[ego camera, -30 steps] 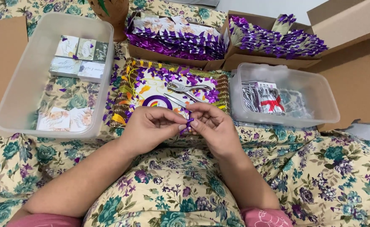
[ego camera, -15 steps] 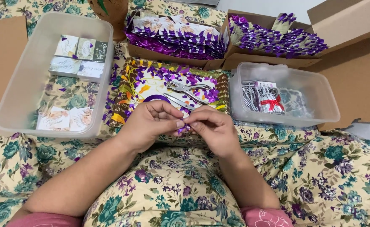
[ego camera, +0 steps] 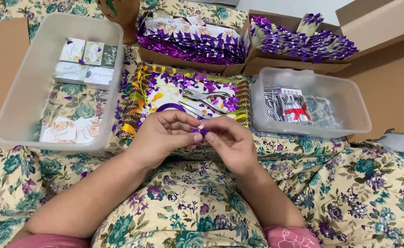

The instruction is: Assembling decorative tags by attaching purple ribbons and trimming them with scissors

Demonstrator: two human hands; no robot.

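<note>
Purple ribbon piece (ego camera: 201, 131): small, pinched between the fingertips of both hands at the centre of the view, just above the lap. The left hand (ego camera: 163, 135) is closed on it from 9 o'clock, thumb and forefinger meeting at the ribbon. The right hand (ego camera: 229, 140) is closed on it from 3 o'clock, its fingers curled inward. The two hands touch at the fingertips.

Directly at 12 o'clock from the hands lies a patterned tray (ego camera: 137, 108), strewn with small purple ribbon clippings. A metal punch tool (ego camera: 204, 97) rests on the tray, apart from both hands.

At 10 o'clock stands a clear plastic tub (ego camera: 14, 108) holding small printed cards (ego camera: 87, 62) at its far end and more at its near end. At 2 o'clock stands a second clear tub (ego camera: 349, 103) containing wrapped packets, one with a red bow (ego camera: 298, 111).

Beyond the tray, at 12 and 1 o'clock, two cardboard boxes (ego camera: 250, 69) are filled with rows of packets tied with purple ribbon. All items rest on a floral cloth (ego camera: 372, 193), which also covers the lap.
</note>
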